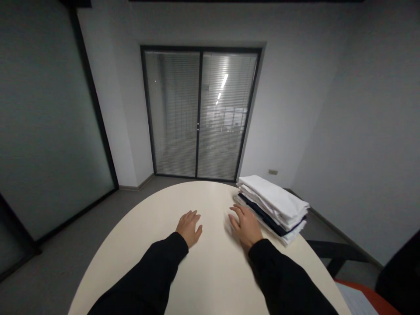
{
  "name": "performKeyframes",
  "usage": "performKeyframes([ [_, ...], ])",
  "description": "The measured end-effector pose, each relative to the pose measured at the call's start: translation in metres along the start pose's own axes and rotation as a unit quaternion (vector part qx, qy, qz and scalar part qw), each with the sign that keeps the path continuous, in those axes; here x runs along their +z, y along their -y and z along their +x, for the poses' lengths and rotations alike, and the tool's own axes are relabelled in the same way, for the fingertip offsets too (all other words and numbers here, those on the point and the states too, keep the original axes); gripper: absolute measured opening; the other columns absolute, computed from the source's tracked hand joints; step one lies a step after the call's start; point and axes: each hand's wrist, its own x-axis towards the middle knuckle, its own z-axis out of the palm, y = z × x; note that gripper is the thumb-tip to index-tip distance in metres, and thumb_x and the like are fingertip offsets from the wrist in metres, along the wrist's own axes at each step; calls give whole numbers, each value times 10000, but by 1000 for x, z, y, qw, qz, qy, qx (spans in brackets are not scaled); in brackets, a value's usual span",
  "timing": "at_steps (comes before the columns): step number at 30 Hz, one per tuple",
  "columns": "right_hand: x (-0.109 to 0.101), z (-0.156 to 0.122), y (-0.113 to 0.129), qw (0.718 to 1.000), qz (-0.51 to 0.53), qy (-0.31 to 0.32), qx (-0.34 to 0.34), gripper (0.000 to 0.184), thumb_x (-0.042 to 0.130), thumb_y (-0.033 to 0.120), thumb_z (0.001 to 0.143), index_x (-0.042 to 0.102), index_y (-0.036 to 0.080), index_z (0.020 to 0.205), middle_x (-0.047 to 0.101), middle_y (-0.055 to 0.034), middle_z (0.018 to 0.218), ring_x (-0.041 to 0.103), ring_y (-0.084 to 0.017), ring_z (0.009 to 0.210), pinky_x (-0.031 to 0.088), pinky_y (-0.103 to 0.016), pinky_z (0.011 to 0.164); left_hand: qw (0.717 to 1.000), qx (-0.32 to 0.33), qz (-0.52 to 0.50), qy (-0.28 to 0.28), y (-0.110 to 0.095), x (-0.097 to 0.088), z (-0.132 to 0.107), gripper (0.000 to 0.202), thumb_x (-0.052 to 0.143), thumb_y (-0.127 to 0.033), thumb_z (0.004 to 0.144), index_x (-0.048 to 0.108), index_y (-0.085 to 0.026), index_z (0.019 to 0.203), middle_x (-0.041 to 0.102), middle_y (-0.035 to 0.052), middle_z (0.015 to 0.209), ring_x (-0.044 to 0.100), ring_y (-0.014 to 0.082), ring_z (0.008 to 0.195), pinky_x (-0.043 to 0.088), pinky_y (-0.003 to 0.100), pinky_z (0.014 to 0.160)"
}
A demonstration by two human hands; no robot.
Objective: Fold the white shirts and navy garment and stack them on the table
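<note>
A stack of folded cloth [275, 201], mostly white with a dark navy layer in it, lies on the right side of the round cream table [210, 280]. Just left of the stack is my right hand [245, 225], palm down, fingers apart and holding nothing. Whether its fingertips touch the cloth I cannot tell. My left hand [189, 227] is over the middle of the table, fingers stretched out and thumb apart, with nothing in it. Both forearms are in black sleeves.
Beyond the table is a dark-framed glass door [198, 113] with blinds. A frosted glass panel [49, 109] stands at the left. By the table's lower right edge are a red chair seat [367, 291] and a pale sheet-like item [354, 299].
</note>
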Motion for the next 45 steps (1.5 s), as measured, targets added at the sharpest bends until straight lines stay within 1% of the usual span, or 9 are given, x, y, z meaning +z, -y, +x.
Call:
performKeyframes([
  [3, 30, -11, -3, 994, 58, 94, 2, 454, 433, 430, 923, 600, 189, 1269, 559, -131, 1349, 484, -294, 1261, 350, -476, 1079, 999, 19, -22, 21, 4, 6, 9, 486, 465, -314, 885, 525, -131, 1331, 461, 120, 1450, 374, 277, 1362, 269, 427, 1138],
  [5, 39, -17, -7, 986, 74, 151, 9, 500, 447, 454, 914, 564, 195, 1325, 499, -127, 1421, 418, -303, 1334, 309, -493, 1110, 997, 28, -35, 62, 6, 8, 12, 511, 443, -353, 906, 487, -152, 1374, 415, 109, 1486, 328, 278, 1393, 255, 449, 1144],
  [7, 42, -20, -11, 981, 75, 175, 18, 521, 446, 461, 915, 531, 209, 1363, 444, -116, 1468, 357, -303, 1380, 270, -503, 1132, 994, 32, -42, 100, 9, 10, 12, 509, 412, -388, 927, 480, -176, 1385, 384, 98, 1506, 293, 279, 1412, 243, 466, 1147],
  [9, 42, -20, -13, 980, 74, 181, 20, 523, 439, 456, 920, 516, 213, 1377, 424, -112, 1482, 334, -298, 1395, 254, -501, 1141, 992, 34, -42, 113, 10, 12, 12, 506, 391, -401, 941, 478, -185, 1390, 363, 92, 1518, 269, 279, 1422, 234, 467, 1149],
  [19, 43, -17, -13, 980, 64, 186, 21, 508, 445, 442, 921, 519, 224, 1374, 420, -101, 1486, 337, -295, 1395, 266, -499, 1138, 992, 37, -40, 112, 12, 16, 12, 517, 376, -411, 952, 466, -179, 1405, 354, 98, 1523, 258, 294, 1423, 225, 460, 1155],
  [27, 41, -16, -10, 978, 47, 202, 31, 528, 423, 437, 924, 502, 202, 1390, 404, -111, 1495, 316, -285, 1406, 246, -473, 1149, 990, 32, -53, 128, 9, 9, 12, 520, 387, -394, 947, 463, -160, 1406, 337, 117, 1527, 246, 311, 1426, 221, 479, 1152],
  [38, 40, -16, -10, 977, 58, 203, 34, 527, 424, 443, 923, 491, 223, 1396, 391, -94, 1506, 303, -278, 1412, 235, -477, 1150, 991, 34, -67, 114, 11, 13, 12, 508, 399, -393, 945, 475, -170, 1395, 354, 118, 1518, 257, 305, 1423, 228, 490, 1146],
  [43, 39, -18, -8, 979, 47, 198, 30, 522, 424, 429, 924, 504, 199, 1385, 413, -112, 1490, 325, -280, 1402, 250, -470, 1143, 990, 28, -76, 115, 11, 14, 12, 507, 410, -394, 942, 479, -171, 1392, 353, 123, 1517, 253, 300, 1425, 216, 493, 1150],
  [45, 35, -16, -6, 980, 35, 194, 18, 502, 451, 418, 910, 542, 191, 1348, 462, -119, 1455, 384, -277, 1365, 295, -447, 1120, 990, 26, -77, 113, 11, 15, 12, 508, 412, -394, 941, 481, -170, 1391, 356, 123, 1516, 257, 302, 1424, 215, 494, 1150],
])
